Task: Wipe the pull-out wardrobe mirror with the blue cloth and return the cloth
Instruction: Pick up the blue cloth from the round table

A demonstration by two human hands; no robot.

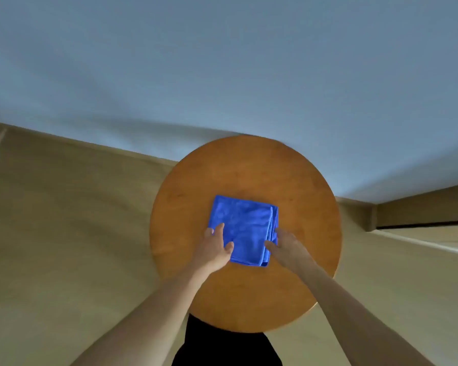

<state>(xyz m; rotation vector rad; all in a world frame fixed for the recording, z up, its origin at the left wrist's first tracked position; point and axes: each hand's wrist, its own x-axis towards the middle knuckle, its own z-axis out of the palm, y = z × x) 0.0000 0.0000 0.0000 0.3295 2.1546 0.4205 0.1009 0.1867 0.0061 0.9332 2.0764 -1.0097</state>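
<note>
Resting on opposite edges of the folded blue cloth [242,229], both hands meet the fabric from the near side. The left hand [215,248] lies on the cloth's left edge, fingers fairly straight and laid on top, thumb out over the fabric; whether it actually pinches the edge cannot be told. The right hand [286,248] touches the right edge where the folded layers show, thumb pointing toward the cloth, fingers loosely extended along its side. The cloth lies flat as a neat square near the middle of a round wooden table [249,170]. Tan floor [64,220] surrounds the table, and a pale wall [222,62] rises beyond it.
</note>
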